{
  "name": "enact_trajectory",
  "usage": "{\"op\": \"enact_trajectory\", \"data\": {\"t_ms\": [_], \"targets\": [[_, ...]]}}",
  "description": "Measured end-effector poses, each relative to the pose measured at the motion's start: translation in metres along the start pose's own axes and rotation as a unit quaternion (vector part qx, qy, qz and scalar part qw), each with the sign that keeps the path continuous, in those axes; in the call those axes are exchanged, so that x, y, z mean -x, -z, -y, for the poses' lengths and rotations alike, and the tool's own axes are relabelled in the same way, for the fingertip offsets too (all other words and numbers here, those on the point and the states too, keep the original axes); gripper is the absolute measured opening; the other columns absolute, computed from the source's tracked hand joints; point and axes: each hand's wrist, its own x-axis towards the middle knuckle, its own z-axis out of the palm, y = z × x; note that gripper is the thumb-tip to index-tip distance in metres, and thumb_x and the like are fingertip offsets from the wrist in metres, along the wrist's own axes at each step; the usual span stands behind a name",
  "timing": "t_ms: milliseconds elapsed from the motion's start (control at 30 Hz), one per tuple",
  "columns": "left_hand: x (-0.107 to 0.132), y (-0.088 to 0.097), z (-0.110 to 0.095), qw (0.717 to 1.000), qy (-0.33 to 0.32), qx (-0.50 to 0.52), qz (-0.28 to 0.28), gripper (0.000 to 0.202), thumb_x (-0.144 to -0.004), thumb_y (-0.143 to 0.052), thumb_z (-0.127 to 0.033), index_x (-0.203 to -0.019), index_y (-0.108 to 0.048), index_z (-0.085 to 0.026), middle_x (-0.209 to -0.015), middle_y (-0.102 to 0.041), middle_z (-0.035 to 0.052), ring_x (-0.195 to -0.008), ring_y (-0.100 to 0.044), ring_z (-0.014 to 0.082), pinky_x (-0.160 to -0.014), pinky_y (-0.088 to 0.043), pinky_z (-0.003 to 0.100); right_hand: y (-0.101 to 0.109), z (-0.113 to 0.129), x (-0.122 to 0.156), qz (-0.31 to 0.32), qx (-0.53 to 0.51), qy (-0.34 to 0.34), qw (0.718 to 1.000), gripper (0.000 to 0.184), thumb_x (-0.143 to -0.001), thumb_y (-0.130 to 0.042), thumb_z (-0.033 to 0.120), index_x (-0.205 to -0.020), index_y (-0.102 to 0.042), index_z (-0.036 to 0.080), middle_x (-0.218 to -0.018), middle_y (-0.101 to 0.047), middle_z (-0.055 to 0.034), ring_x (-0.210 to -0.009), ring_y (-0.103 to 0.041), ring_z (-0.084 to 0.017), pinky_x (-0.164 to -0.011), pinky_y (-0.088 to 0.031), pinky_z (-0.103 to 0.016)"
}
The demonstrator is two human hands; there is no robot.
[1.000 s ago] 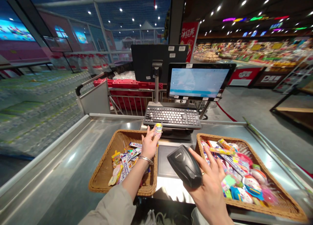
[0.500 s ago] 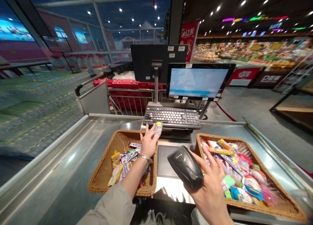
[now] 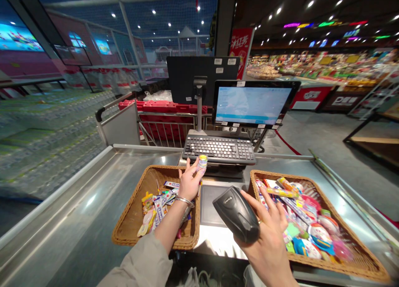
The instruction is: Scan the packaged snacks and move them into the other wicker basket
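Observation:
My left hand (image 3: 189, 183) grips a small clear tub with a yellow lid (image 3: 202, 160) between thumb and fingers, just in front of the keyboard (image 3: 220, 149). What the tub contains is too small to tell. In my right hand (image 3: 269, 233) is a black barcode scanner (image 3: 237, 214), its head pointing up and left. Below my left forearm, a wicker basket (image 3: 124, 220) contains several wrapped candy sticks (image 3: 159, 210). Beside my right hand, a second wicker basket (image 3: 369, 260) is filled with colourful packaged sweets and toys (image 3: 321, 235).
Behind the keyboard stands a lit monitor (image 3: 252, 104), with another screen (image 3: 199, 77) turned away. Both baskets rest on a metal counter (image 3: 77, 237). Beyond the counter are a shopping cart (image 3: 165, 131) and, to the left, stacks of bottled drinks (image 3: 56, 141).
Almost nothing differs. Both hands keep their hold on the tub and the scanner, with only a very slight shift.

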Motion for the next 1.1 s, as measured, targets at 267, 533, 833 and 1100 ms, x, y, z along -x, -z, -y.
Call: {"op": "enact_trajectory", "data": {"t_ms": [267, 533, 833, 1100], "targets": [[0.0011, -0.0007, -0.004, 0.999, 0.023, 0.042, -0.003, 0.027, -0.093, -0.05, -0.043, -0.103, -0.072, -0.03, -0.137, -0.057, 0.0045, -0.147, -0.018, 0.0271, -0.113, 0.014, 0.061, 0.0, 0.0004, 0.0006, -0.003, -0.003, 0.001, 1.0, 0.011, -0.076, -0.059, 0.021, -0.086, -0.064, 0.023, -0.132, -0.057, -0.0061, -0.142, -0.028, -0.035, -0.111, -0.015, -0.061], [0.0006, -0.0051, -0.0026, 0.986, 0.001, 0.167, -0.003, 0.039, -0.088, -0.053, -0.053, -0.082, -0.074, -0.021, -0.116, -0.071, 0.0058, -0.143, -0.031, 0.0268, -0.121, -0.011, 0.047, -0.0009, -0.0016, 0.0026, 0.003, -0.002, -0.009, 1.0, 0.02, -0.077, -0.058, 0.022, -0.096, -0.063, 0.024, -0.132, -0.057, -0.0064, -0.141, -0.029, -0.034, -0.111, -0.016, -0.062], [-0.001, -0.0063, -0.0012, 0.989, 0.008, 0.147, -0.005, 0.034, -0.089, -0.054, -0.046, -0.077, -0.074, -0.021, -0.119, -0.07, 0.0033, -0.143, -0.03, 0.0253, -0.122, -0.011, 0.047, 0.0006, -0.0022, 0.001, -0.013, 0.001, -0.015, 1.0, 0.017, -0.08, -0.059, 0.025, -0.096, -0.063, 0.024, -0.128, -0.059, -0.0061, -0.139, -0.032, -0.034, -0.111, -0.017, -0.063], [0.0003, -0.0039, -0.0074, 0.998, 0.003, 0.056, -0.006, 0.027, -0.092, -0.05, -0.035, -0.089, -0.075, -0.027, -0.145, -0.047, 0.0005, -0.148, -0.013, 0.0274, -0.117, -0.002, 0.063, -0.0007, -0.0035, 0.0008, -0.02, 0.004, -0.007, 1.0, 0.018, -0.083, -0.057, 0.026, -0.1, -0.061, 0.023, -0.126, -0.06, -0.0072, -0.138, -0.033, -0.032, -0.111, -0.017, -0.062]]}}
